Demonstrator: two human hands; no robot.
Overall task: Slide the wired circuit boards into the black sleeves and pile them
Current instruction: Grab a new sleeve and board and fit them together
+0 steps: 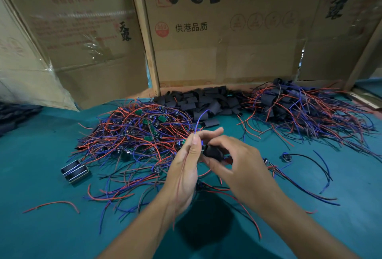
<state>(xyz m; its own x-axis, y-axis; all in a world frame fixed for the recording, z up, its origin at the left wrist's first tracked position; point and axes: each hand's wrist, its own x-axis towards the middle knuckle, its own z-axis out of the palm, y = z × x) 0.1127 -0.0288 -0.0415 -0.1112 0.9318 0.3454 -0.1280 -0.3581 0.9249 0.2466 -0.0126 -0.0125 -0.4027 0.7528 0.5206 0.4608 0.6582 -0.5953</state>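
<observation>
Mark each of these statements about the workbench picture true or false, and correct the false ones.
1. The right hand holds a black sleeve. True.
2. The table cover is red. False: it is teal.
3. The pile of empty black sleeves lies between the two wire piles. True.
4. The left hand lies flat on the table. False: it is raised, pinching wires.
5. Cardboard boxes stand behind the piles. True.
</observation>
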